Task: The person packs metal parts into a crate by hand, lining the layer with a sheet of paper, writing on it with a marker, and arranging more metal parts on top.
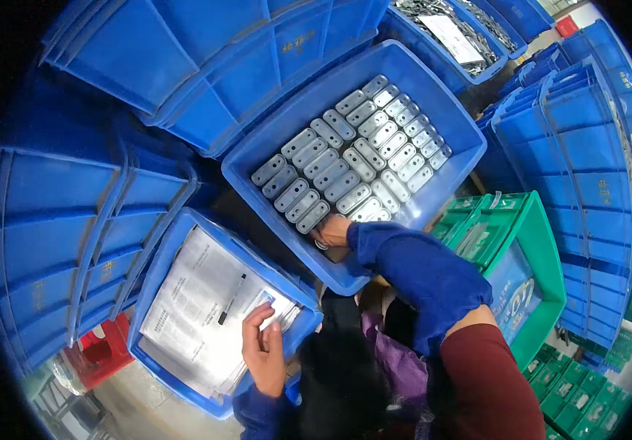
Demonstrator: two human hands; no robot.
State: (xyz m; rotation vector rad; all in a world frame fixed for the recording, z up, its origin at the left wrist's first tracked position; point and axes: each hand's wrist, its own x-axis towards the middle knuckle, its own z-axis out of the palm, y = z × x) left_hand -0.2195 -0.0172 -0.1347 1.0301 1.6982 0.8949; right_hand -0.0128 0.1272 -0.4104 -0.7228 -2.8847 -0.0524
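Note:
A blue plastic bin (433, 77) in the middle holds several rows of silvery, rounded oblong metal parts (331, 169) with small holes in their top faces. My right hand (333, 231) reaches down into its near corner, beside the closest parts; the fingertips are hidden, so their grip does not show. My left hand (263, 352) is raised at the near edge of a smaller blue bin, fingers loosely bent and apart, holding nothing. In that smaller bin (206, 220) lie printed paper sheets (184, 308) with a black marker pen (232, 298) on top.
Tall blue crates (59, 242) stand along the left, with more blue crates (572, 169) at the right. At the back, a blue bin holds small metal pieces (433, 18) and a paper sheet. A green crate (550, 293) sits by my right arm. A red crate (100, 352) is low at the left.

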